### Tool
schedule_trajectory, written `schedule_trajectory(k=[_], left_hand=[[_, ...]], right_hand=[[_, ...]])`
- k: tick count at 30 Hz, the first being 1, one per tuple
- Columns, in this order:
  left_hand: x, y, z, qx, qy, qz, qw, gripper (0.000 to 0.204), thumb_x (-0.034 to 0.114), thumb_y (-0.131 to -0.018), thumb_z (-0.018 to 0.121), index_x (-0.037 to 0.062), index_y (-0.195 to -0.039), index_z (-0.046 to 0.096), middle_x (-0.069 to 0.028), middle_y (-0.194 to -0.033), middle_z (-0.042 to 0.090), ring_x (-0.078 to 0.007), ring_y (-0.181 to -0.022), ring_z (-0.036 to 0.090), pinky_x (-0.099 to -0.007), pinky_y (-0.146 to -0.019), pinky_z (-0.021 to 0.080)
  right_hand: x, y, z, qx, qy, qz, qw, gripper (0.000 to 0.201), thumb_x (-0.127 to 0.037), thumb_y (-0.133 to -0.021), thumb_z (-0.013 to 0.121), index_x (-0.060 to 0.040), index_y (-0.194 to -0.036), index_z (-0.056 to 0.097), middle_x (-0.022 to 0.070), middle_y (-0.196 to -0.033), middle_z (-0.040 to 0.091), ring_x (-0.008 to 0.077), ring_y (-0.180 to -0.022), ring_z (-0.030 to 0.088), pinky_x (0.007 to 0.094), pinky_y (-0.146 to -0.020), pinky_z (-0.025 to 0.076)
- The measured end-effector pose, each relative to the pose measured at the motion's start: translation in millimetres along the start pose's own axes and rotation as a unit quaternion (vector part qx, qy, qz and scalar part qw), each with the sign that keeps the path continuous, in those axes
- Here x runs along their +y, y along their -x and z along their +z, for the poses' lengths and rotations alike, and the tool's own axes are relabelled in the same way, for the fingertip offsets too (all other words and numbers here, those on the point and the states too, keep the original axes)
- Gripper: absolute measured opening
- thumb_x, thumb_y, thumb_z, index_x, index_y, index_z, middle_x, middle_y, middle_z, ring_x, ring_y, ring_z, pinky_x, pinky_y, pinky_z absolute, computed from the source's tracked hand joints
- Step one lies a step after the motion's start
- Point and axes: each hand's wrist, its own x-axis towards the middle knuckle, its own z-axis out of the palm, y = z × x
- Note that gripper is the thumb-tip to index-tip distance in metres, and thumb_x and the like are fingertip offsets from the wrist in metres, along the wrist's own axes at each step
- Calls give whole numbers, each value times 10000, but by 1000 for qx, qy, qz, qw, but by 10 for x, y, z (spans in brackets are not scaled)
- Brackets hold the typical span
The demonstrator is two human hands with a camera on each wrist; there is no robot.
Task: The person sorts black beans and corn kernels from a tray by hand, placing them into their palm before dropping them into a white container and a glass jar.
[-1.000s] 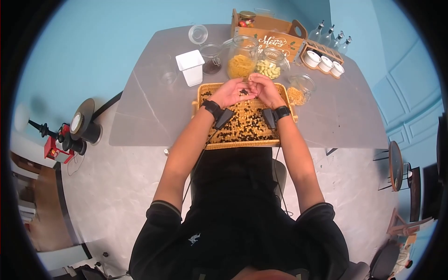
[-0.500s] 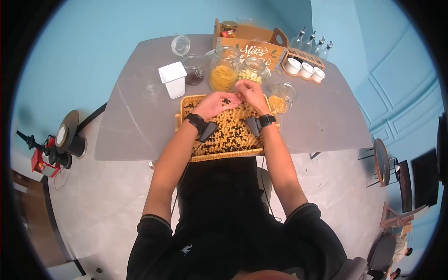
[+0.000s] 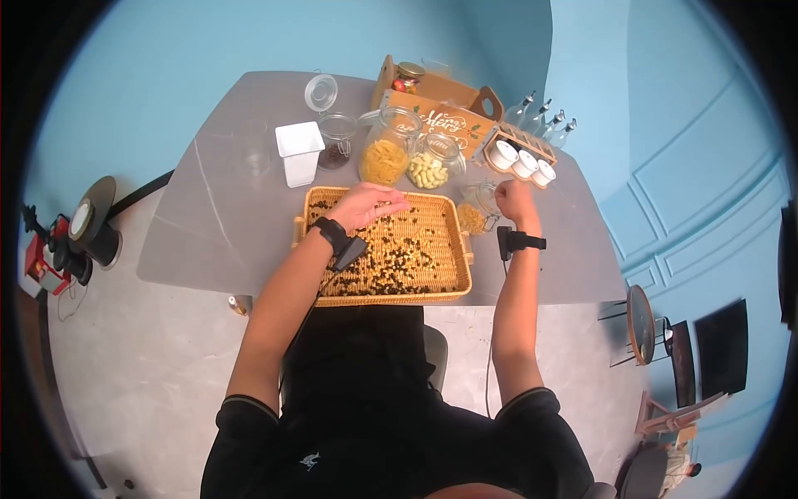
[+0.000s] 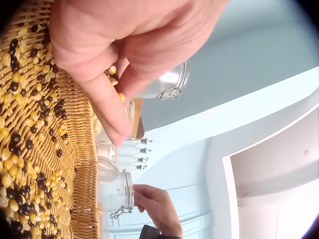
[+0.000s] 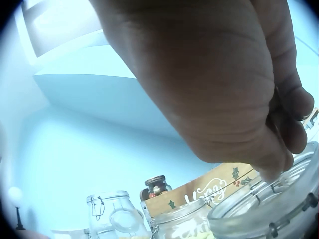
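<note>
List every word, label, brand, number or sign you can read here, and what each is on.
"Merry": in white script on the wooden box.
Unreadable: the script line below it, partly behind the glass jar of pale pieces.
Black shirt: a small pale emblem, no letters legible.
I can make out no other lettering.
</note>
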Motion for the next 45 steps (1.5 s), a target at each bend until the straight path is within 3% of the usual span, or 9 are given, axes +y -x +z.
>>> schedule_trajectory(k=[5,8,12,19,22,28,34,40,45], left_hand=[[-11,14,2,19,-28,23,999,296,87,-995,648,-160,-1156,611,-221,-1126,658,-286,-1066,701,-278,-936,608],[-12,-3,-18,38,-38,23,998,286,153,-985,688,-100,-1116,653,-156,-1048,677,-236,-981,711,-243,-853,615],[25,62,43,74,-110,33,991,299,286,-999,687,-11,-973,674,-49,-850,659,-133,-752,668,-195,-632,552],[44,89,-44,131,-193,35,972,443,486,-999,636,121,-761,559,51,-609,480,-49,-512,453,-210,-446,327],[-32,2,-147,145,-208,69,965,436,468,-994,647,108,-757,584,39,-629,521,-55,-521,476,-200,-450,336],[63,65,16,184,-246,122,944,544,525,-965,649,3,-833,725,-61,-728,682,-144,-650,643,-256,-618,497],[199,150,67,158,-186,104,964,830,737,-982,404,-25,-980,734,-110,-834,721,-172,-816,699,-291,-820,523],[206,164,138,80,-181,111,974,955,755,-1000,258,-70,-1135,721,-228,-1099,735,-261,-1132,661,-390,-1104,380],[162,115,190,25,-178,137,974,925,710,-1028,229,-60,-1139,728,-218,-1156,725,-259,-1220,611,-398,-1141,337]], right_hand=[[-111,-103,-67,15,5,0,1000,172,-56,-805,628,-22,-906,763,258,-888,703,420,-857,702,470,-769,561],[-653,-50,-108,83,-79,-43,992,153,-78,-835,641,-21,-912,760,245,-878,707,399,-833,709,450,-736,559],[-1313,-31,219,29,-217,-113,969,169,-158,-884,689,-19,-955,756,183,-766,711,285,-679,685,382,-678,530],[-1783,178,1008,-22,-254,-174,951,179,-194,-907,646,-39,-935,730,195,-816,705,369,-740,680,440,-697,530],[-1925,269,725,-87,-140,-98,982,167,-179,-890,636,-41,-912,726,207,-813,706,387,-787,692,465,-738,550],[-1881,369,962,-95,-88,-190,973,181,-34,-806,642,-34,-973,713,213,-879,705,407,-827,684,502,-756,544],[-1938,412,1023,-175,-206,-208,940,299,32,-839,536,10,-1089,696,222,-949,692,384,-912,654,440,-822,514],[-1927,419,1084,-181,-247,-200,931,204,-103,-953,574,14,-1073,690,201,-956,696,389,-905,645,447,-831,508],[-2114,531,1178,-91,-147,-215,961,331,-302,-1022,536,10,-1072,634,234,-963,694,415,-950,667,516,-821,513]])
